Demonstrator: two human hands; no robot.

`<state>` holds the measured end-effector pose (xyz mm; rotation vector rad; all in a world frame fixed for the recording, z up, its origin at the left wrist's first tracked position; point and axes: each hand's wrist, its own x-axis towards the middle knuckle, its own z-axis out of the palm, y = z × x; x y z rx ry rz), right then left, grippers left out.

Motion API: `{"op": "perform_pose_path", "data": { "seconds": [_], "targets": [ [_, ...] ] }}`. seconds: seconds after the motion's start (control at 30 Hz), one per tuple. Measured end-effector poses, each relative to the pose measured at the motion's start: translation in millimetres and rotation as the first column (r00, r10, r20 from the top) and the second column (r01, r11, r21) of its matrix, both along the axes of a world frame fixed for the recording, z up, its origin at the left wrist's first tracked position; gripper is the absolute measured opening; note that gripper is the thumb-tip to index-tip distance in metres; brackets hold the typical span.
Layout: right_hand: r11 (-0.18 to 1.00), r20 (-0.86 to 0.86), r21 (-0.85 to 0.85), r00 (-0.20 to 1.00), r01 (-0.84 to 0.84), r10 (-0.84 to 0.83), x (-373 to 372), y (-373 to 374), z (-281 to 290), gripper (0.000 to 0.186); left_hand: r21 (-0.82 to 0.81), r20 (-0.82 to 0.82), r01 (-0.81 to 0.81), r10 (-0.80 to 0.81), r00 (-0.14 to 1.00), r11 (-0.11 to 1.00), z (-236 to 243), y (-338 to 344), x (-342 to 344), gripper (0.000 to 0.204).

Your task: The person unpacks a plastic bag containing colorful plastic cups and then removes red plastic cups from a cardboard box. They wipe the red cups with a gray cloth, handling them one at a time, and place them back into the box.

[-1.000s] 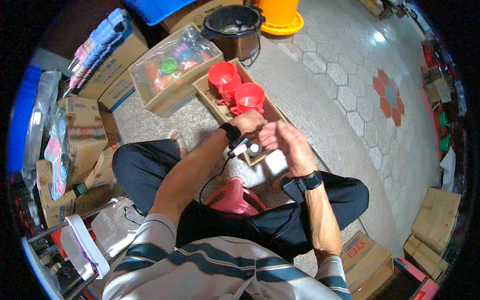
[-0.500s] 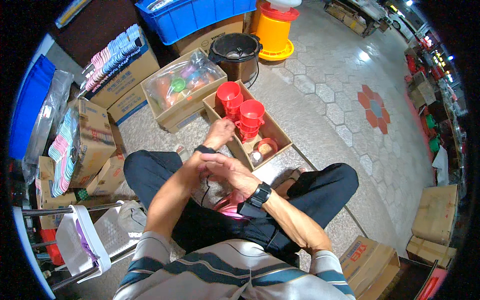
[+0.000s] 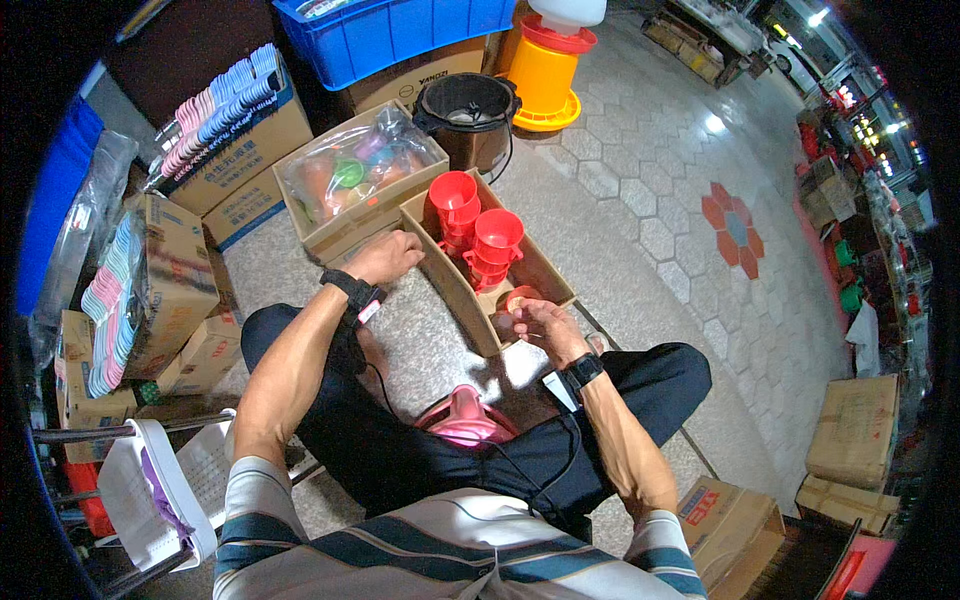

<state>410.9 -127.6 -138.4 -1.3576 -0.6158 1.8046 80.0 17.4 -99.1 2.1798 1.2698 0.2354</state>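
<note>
A long open cardboard box (image 3: 455, 285) lies on the floor ahead of my legs. Stacks of red plastic cups (image 3: 497, 240) with side handles stand inside, the nearer stack beside another stack of red cups (image 3: 453, 200). My left hand (image 3: 385, 257) is at the box's left wall with its fingers curled; what they hold, if anything, is hidden. Over the box's near end, my right hand (image 3: 550, 328) has thumb and fingers pinched together at a small round red container (image 3: 522, 295). Whether something small sits in that pinch is too unclear to tell. Black bands circle both wrists.
Behind the box are a carton of plastic-wrapped colourful items (image 3: 350, 175), a dark pot (image 3: 470, 110), a yellow feeder (image 3: 543, 75) and a blue crate (image 3: 390, 45). Cartons with striped goods (image 3: 165, 270) and a white basket (image 3: 150, 500) stand left. Something pink (image 3: 465, 420) lies between my legs.
My hands, crossed at the left wrist before, have come apart. The right moved right to the box's near end; the left drew back leftward along the box wall. The view shifted slightly.
</note>
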Motion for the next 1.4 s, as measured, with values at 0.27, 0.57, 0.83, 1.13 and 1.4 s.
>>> {"op": "perform_pose_path", "data": {
  "seconds": [0.27, 0.57, 0.83, 1.13, 1.4],
  "targets": [
    [0.960, 0.176, -0.117, 0.957, 0.253, -0.231, 15, 8, -38, 0.019, -0.058, -0.179, 0.080, -0.089, 0.980, 0.995, -2, -13, 19, 0.032],
    [0.990, 0.017, 0.030, 0.990, 0.140, -0.141, 18, 43, -36, 0.022, -0.099, -0.170, 0.111, -0.127, 0.977, 0.989, 4, -12, 23, 0.034],
    [0.977, -0.010, 0.082, 0.981, 0.195, -0.195, 35, 89, 19, 0.018, -0.116, -0.193, 0.111, -0.132, 0.972, 0.987, -14, -5, 24, 0.035],
    [0.998, 0.099, -0.022, 0.994, 0.057, -0.055, 41, 103, -25, 0.024, -0.305, 0.007, -0.123, 0.132, 0.991, 0.944, -57, 19, 28, 0.032],
    [0.997, 0.387, 0.019, 0.920, -0.074, 0.061, 20, 129, -68, 0.029, -0.573, 0.143, -0.381, 0.546, 0.826, 0.726, -70, 52, 58, 0.026]
  ]
}}
